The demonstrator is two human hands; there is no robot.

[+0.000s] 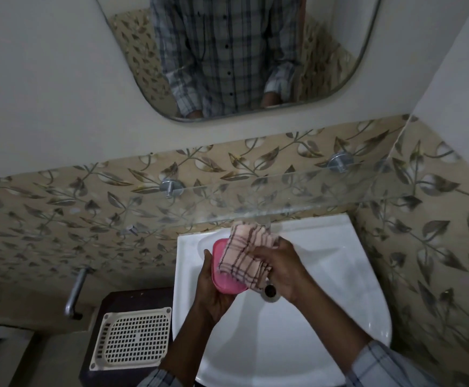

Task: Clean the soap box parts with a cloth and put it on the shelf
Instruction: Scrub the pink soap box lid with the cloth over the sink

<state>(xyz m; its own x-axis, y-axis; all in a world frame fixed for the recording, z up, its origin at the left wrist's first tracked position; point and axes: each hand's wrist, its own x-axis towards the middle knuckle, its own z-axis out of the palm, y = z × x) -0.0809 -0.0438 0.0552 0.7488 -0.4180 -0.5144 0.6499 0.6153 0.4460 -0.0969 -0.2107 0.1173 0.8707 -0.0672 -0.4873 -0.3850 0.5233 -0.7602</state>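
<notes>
Left hand [213, 297] is gripping the pink soap box part [223, 287]. The thumb is lying along the part's outer left edge and the fingers are curling round it from underneath, so the part is sitting in the palm, tilted up and away from the wrist.

Right hand [280, 266] is holding a bunched pink cloth [244, 252] with dark check lines, fingers curled over it. The hand is pressing the cloth onto the upper face of the soap box part. The cloth is covering most of that face; pink plastic is showing only at the edge beside the left thumb and at the rounded end nearest the left palm. The far end of the cloth is sticking out beyond the right fingertips.

Both hands are working over a white sink [311, 331]. The drain [269, 292] is lying just below the heel of the right hand. Cannot tell whether the part is a lid or a base.

A glass shelf [283, 196] is running along the leaf-patterned wall beyond both hands, on round metal mounts. A mirror [255, 65] is hanging higher, reflecting a checked shirt.

Out past the left forearm, a cream perforated tray [133, 336] is lying on a dark stand [121, 300]. A metal bar [75, 291] is projecting from the wall further out on that side.
</notes>
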